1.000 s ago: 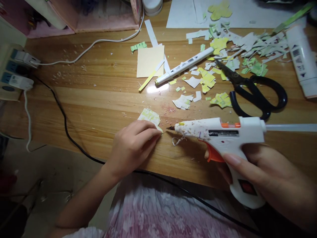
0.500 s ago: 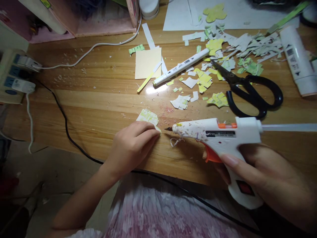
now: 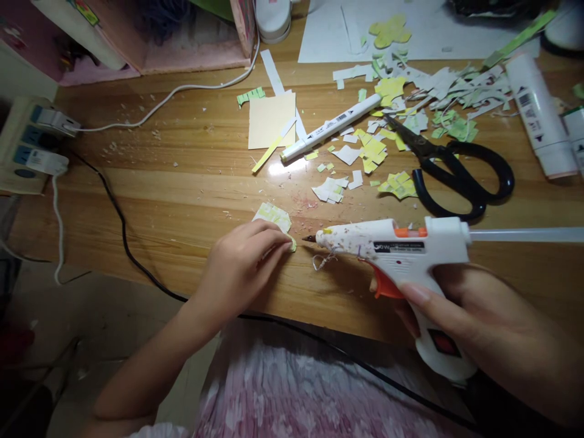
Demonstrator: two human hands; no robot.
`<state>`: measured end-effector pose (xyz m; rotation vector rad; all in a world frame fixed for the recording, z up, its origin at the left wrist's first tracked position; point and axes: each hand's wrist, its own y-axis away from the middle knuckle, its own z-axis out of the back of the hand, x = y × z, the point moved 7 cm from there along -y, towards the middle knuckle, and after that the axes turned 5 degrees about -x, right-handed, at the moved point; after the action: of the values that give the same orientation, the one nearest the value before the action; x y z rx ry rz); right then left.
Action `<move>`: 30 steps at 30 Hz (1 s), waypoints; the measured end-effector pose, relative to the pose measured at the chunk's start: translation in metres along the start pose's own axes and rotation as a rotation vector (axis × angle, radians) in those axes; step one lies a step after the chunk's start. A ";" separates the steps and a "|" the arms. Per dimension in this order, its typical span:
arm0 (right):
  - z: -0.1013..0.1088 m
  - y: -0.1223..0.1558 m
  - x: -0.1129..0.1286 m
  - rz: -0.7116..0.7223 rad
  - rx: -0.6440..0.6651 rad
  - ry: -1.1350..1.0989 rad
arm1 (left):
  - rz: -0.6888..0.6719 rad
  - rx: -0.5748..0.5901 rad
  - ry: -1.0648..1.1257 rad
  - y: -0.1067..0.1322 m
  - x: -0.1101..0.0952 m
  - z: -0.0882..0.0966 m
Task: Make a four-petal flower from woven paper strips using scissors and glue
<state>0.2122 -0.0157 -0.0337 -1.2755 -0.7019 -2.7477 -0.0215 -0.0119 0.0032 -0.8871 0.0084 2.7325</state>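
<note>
My right hand (image 3: 474, 322) is wrapped round the handle of a white hot glue gun (image 3: 392, 240) with an orange trigger. A clear glue stick (image 3: 524, 235) sticks out of its back end. Its dark nozzle points left, just short of my left fingertips, and a thread of dried glue dangles below it. With fingers pinched, my left hand (image 3: 246, 255) grips a small pale yellow-green paper piece (image 3: 274, 215) on the wooden table. The hand covers part of that paper.
Black-handled scissors (image 3: 449, 161) lie open beyond the glue gun. Near them are a white marker (image 3: 331, 128), several paper scraps (image 3: 374, 149) and a beige paper square (image 3: 272, 120). A power strip (image 3: 27, 146) with cables stands at the left. A black cord (image 3: 123, 231) runs along the table's front edge.
The view has shifted slightly. The left fingers have lifted a little, showing more of the paper's near edge. The glue gun stays close by at the right.
</note>
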 end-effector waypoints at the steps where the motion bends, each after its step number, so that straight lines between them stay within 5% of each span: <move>1: -0.003 0.000 0.001 0.013 0.036 0.016 | 0.006 -0.010 -0.018 0.000 0.000 0.000; 8: -0.005 -0.002 0.016 0.089 0.072 0.056 | -0.008 -0.035 -0.128 -0.003 -0.003 -0.001; 14: -0.006 -0.002 0.016 0.050 0.094 0.055 | -0.207 0.091 -0.251 -0.005 -0.003 -0.007; 23: -0.005 -0.001 0.012 0.047 0.076 0.037 | -0.520 0.085 -0.363 -0.004 -0.014 -0.004; 30: -0.005 -0.002 0.010 0.016 0.088 0.033 | -0.575 0.073 -0.364 0.000 -0.016 -0.004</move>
<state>0.2019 -0.0142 -0.0298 -1.2100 -0.7966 -2.6867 -0.0071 -0.0160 0.0096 -0.2937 -0.1864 2.2849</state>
